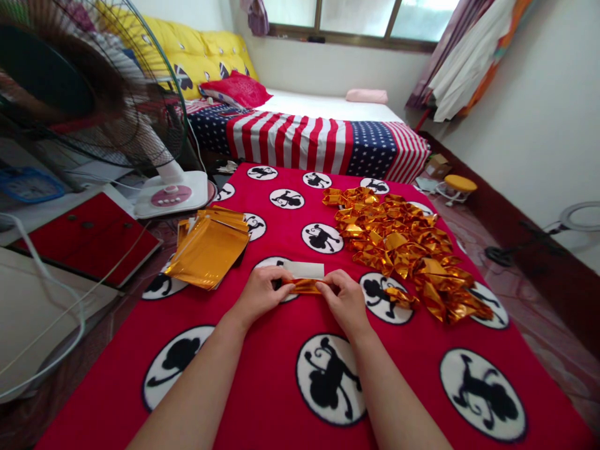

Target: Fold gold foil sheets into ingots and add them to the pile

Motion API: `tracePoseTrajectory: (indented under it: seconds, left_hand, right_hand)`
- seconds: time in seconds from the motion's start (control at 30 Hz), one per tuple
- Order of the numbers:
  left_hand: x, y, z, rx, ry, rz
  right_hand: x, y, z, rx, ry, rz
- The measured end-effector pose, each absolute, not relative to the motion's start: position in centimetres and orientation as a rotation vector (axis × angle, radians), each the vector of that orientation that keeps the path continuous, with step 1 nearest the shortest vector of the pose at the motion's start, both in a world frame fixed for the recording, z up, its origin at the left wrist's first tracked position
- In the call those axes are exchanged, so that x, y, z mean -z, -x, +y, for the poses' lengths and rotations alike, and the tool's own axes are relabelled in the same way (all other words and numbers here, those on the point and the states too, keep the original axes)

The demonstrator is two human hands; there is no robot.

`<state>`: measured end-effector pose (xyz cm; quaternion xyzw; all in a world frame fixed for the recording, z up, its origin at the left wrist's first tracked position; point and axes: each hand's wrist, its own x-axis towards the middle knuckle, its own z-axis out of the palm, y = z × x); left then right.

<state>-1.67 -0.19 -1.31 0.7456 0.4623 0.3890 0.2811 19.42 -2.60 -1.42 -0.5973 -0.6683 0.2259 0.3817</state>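
Note:
Both my hands pinch a sheet of gold foil paper [305,286] near the middle of the table. Its near part is rolled or folded into a narrow gold strip, and its pale back [304,270] shows on the far side. My left hand [265,290] grips the strip's left end between thumb and fingers. At the right end, my right hand [344,297] does the same. To the left lies a stack of flat gold foil sheets [209,250]. A heap of folded gold foil pieces [398,234] spreads on the right, with one small folded piece [400,297] nearer my right hand.
A red cloth with monkey circles [262,400] covers the table. At the left a fan [171,194] stands beside a red board [89,240]. Behind is a bed with a striped, starred cover [300,140]. A yellow stool [460,183] is on the floor at right.

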Motion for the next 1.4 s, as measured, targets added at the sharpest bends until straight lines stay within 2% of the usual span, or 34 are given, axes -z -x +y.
tracePoseTrajectory:
  seconds: [0.1,0.3,1.03,1.4]
  left_hand:
    - [1.28,1.54,-0.17,-1.0,-2.028,1.302]
    - [1.2,1.45,-0.07,-0.985,-2.044,1.341]
    - [2.1,1.99,-0.05,-1.02,-2.021,1.513]
    - [1.87,1.82,-0.29,-0.977,-2.062,1.616]
  right_hand:
    - [1.35,-19.26,-2.56,-0.488,1.588,-1.699]
    - [1.38,-19.6,-2.53,-0.54,1.537,-1.711]
    - [1.11,-18.9,-2.27,-0.376,1.847,-1.677]
    - [1.44,-18.87,-2.43,-0.303,1.831,-1.695]
